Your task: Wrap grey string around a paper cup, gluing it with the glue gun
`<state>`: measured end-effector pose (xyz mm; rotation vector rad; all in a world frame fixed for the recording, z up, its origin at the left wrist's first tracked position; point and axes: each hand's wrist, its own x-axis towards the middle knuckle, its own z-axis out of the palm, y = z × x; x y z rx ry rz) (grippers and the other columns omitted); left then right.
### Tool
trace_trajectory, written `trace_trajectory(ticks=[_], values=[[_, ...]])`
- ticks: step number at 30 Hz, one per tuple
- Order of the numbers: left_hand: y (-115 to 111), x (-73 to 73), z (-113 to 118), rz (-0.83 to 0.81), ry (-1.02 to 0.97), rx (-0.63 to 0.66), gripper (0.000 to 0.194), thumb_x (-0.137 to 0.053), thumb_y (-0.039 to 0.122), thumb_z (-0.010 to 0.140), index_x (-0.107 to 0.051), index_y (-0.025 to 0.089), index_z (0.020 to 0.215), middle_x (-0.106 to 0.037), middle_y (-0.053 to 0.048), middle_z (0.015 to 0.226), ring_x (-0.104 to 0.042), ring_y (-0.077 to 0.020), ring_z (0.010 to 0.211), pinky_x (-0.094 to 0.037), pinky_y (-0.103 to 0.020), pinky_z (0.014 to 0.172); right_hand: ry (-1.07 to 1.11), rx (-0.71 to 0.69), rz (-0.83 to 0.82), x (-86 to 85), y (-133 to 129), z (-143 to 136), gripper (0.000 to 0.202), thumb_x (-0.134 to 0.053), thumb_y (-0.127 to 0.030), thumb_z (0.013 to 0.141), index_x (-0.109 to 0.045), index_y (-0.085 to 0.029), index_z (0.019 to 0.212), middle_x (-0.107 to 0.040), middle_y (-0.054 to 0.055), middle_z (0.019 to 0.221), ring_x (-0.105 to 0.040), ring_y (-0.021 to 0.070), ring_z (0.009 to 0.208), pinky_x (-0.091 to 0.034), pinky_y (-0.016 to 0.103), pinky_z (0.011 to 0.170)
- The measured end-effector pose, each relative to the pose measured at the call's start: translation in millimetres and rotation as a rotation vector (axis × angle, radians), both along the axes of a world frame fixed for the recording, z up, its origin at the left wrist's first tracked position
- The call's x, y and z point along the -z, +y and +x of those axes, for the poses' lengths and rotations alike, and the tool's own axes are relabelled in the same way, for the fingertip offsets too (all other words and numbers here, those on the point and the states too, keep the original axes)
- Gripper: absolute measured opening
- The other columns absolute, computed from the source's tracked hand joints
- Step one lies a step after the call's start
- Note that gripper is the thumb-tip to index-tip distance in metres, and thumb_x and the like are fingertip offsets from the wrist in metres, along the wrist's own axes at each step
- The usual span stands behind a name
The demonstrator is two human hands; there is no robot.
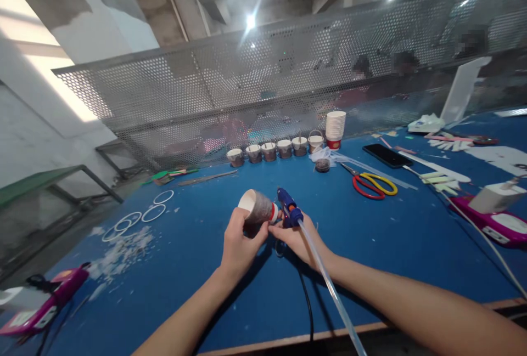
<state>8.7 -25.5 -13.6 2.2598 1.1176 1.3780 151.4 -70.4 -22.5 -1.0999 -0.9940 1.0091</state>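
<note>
My left hand (241, 241) is wrapped round a paper cup (260, 209) tipped on its side, its white mouth facing up and left. Grey-brown material covers the cup's wall, and a red and white band shows at its base. In my right hand (302, 238) is a blue hot glue gun (288, 208), its nozzle pointing away from me. From the gun's rear a long clear glue stick (329, 284) runs back toward me. My right fingertips are close to the cup's base; whether they touch it I cannot tell. A small ring (280, 247) lies beneath my hands.
Several small covered cups (269, 151) line the back beside a stack of paper cups (335, 128). Scissors (374, 185) and a phone (387, 155) lie right. White rings (153, 212) and scraps are left. Magenta power strips (494, 227) sit at both sides.
</note>
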Motion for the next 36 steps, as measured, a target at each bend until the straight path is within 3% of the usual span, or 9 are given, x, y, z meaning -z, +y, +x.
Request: trace_trajectory(ticks=[3,7,15,20,28,36], values=[[-1.1,0.5,-0.4,0.054,0.030,-0.020,0.016,-0.061,0.031,0.076,-0.051,0.018,0.076,-0.047,0.002,0.070,-0.046,-0.0114,0.059,-0.039,-0.024,0.054,-0.061,0.034,-0.028,-2.7,-2.4,2.2,0.019,-0.068,-0.031,0.065,-0.056,-0.018,0.073,-0.053,-0.004,0.057,-0.047,0.0112,0.050,-0.039,0.025,0.048],[-1.1,-3.2,1.9,0.007,0.046,-0.036,0.016,-0.061,0.031,0.074,-0.050,0.019,0.074,-0.047,0.003,0.069,-0.044,-0.0108,0.057,-0.038,-0.023,0.052,-0.113,0.116,0.053,-2.4,-0.5,8.4,0.013,-0.064,-0.028,0.068,-0.055,-0.018,0.068,-0.055,-0.002,0.061,-0.048,0.0116,0.054,-0.041,0.025,0.052],[-3.9,-10.9,7.3,-0.369,-0.004,0.043,0.018,-0.063,0.031,0.068,-0.050,0.019,0.068,-0.046,0.005,0.062,-0.044,-0.0106,0.054,-0.035,-0.023,0.051,-0.158,0.092,0.152,8.1,4.2,12.9,0.014,-0.063,-0.031,0.073,-0.055,-0.019,0.074,-0.056,-0.003,0.066,-0.050,0.0127,0.058,-0.042,0.026,0.057],[-3.6,-11.2,5.5,-0.523,-0.063,0.080,0.019,-0.065,0.031,0.066,-0.051,0.018,0.070,-0.046,0.005,0.059,-0.042,-0.0100,0.053,-0.033,-0.023,0.050,-0.165,0.103,0.144,7.6,5.4,14.5,0.013,-0.063,-0.029,0.072,-0.056,-0.019,0.074,-0.056,-0.002,0.068,-0.051,0.0134,0.060,-0.042,0.026,0.059],[-3.5,-14.1,2.2,-0.605,-0.062,0.115,0.020,-0.064,0.031,0.067,-0.050,0.018,0.073,-0.046,0.007,0.054,-0.044,-0.0094,0.049,-0.034,-0.023,0.048,-0.177,0.127,0.067,6.4,8.4,20.4,0.014,-0.064,-0.030,0.071,-0.057,-0.019,0.073,-0.055,-0.003,0.065,-0.049,0.0130,0.059,-0.040,0.026,0.059],[-3.1,-15.1,3.0,-0.628,-0.027,0.110,0.018,-0.064,0.030,0.067,-0.052,0.018,0.073,-0.050,0.006,0.051,-0.047,-0.0099,0.044,-0.036,-0.023,0.044,-0.198,0.131,0.104,2.9,5.0,21.0,0.013,-0.063,-0.031,0.072,-0.058,-0.019,0.074,-0.056,-0.003,0.067,-0.048,0.0125,0.058,-0.040,0.026,0.058]])
